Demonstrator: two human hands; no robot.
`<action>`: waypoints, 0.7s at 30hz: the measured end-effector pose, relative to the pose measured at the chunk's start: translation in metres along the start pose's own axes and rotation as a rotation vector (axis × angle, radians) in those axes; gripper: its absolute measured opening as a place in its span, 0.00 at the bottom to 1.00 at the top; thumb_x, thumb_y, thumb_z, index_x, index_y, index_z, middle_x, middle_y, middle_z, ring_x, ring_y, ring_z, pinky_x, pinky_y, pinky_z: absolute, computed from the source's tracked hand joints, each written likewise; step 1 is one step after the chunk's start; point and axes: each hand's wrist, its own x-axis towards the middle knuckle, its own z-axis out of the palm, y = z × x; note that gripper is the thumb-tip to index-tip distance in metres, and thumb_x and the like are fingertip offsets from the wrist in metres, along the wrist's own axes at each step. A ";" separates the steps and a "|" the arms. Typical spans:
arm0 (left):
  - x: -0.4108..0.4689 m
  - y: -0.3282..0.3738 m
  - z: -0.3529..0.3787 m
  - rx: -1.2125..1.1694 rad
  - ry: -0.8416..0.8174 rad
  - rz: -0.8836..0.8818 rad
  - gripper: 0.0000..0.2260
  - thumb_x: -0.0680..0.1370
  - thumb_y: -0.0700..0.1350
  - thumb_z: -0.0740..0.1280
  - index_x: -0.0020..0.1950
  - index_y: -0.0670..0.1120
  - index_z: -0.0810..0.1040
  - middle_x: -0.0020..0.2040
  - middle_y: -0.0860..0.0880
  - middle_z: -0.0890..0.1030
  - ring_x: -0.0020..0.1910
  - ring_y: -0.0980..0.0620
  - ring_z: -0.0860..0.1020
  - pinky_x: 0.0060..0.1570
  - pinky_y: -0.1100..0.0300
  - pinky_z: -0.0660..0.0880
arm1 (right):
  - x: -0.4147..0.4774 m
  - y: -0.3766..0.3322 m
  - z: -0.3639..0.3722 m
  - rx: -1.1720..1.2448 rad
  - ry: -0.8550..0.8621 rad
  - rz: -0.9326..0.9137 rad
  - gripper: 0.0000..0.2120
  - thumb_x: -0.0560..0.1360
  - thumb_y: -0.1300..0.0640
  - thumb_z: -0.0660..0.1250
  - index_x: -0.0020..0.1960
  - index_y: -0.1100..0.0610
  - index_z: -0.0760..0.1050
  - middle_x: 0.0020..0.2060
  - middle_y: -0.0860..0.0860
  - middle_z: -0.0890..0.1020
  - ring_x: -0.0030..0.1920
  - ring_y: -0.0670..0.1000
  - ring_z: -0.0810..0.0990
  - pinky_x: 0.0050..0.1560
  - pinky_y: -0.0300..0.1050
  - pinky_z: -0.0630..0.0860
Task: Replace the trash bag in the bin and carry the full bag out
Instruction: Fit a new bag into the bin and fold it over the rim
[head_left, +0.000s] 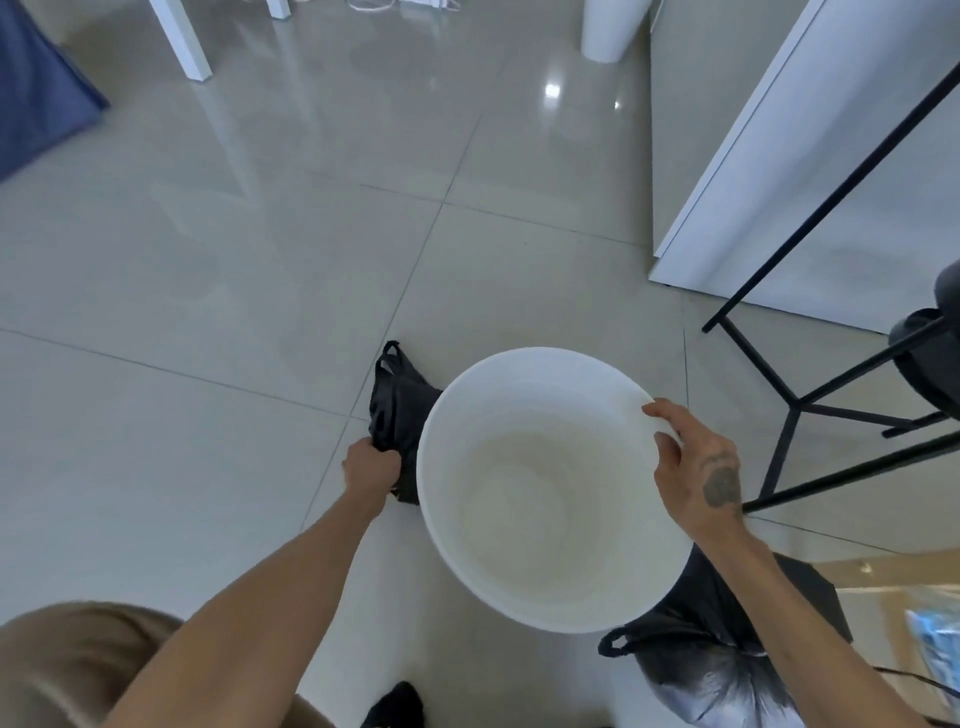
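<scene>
A round white bin (540, 587) stands on the floor below me, with no liner inside. My right hand (693, 467) grips its right rim. My left hand (370, 470) is closed on a flat, folded black trash bag (397, 410) that lies on the tiles against the bin's left side, its handles pointing away from me. A full black trash bag (711, 670) with a loop handle sits on the floor just behind the bin at the lower right, partly hidden by my right forearm.
A black metal frame (795, 410) stands to the right, with a dark object on it. A white cabinet (810, 171) is at the right rear. White table legs (182, 41) and a white cylinder (613, 28) stand far ahead. Blue fabric (36, 98) hangs at the left.
</scene>
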 end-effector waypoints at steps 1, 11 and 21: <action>-0.005 0.007 -0.010 -0.034 0.015 0.014 0.04 0.72 0.32 0.62 0.43 0.38 0.75 0.38 0.42 0.77 0.35 0.46 0.75 0.31 0.56 0.76 | -0.003 -0.002 0.000 -0.005 -0.005 0.009 0.16 0.78 0.69 0.64 0.62 0.56 0.78 0.45 0.59 0.85 0.39 0.58 0.83 0.45 0.43 0.77; -0.083 0.112 -0.134 -0.219 0.224 0.365 0.11 0.71 0.27 0.56 0.44 0.41 0.69 0.38 0.47 0.71 0.37 0.49 0.68 0.34 0.61 0.69 | -0.035 -0.006 -0.006 0.054 -0.043 -0.044 0.16 0.77 0.71 0.66 0.62 0.59 0.79 0.53 0.57 0.85 0.48 0.58 0.85 0.51 0.50 0.81; -0.198 0.152 -0.138 -0.292 -0.107 0.655 0.15 0.70 0.31 0.66 0.50 0.50 0.73 0.48 0.41 0.82 0.49 0.37 0.81 0.46 0.36 0.81 | -0.001 -0.122 -0.074 0.392 -0.154 0.002 0.35 0.74 0.48 0.73 0.77 0.48 0.61 0.67 0.44 0.71 0.59 0.51 0.77 0.59 0.51 0.78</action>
